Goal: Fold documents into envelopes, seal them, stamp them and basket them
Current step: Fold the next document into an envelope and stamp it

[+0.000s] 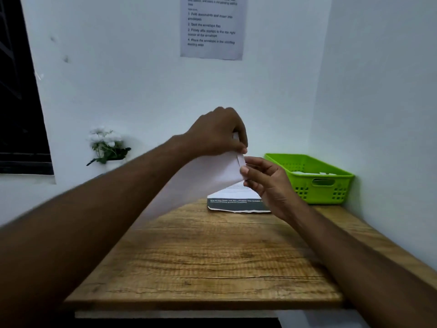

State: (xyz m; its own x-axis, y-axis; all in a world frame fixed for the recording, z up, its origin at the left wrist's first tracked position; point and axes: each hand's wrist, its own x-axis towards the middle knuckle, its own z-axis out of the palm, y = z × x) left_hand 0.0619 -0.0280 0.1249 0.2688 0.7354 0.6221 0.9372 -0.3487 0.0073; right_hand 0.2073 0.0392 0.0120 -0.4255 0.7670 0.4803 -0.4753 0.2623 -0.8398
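The left hand (217, 134) and right hand (266, 181) each pinch the white envelope (212, 176) in a fingertip grip (above the table (212, 256)).

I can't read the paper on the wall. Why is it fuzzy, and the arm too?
In the head view, dim light leaves the wall notice soft; the envelope and left forearm have smeared edges, likely motion blur; the table grain looks sharper.
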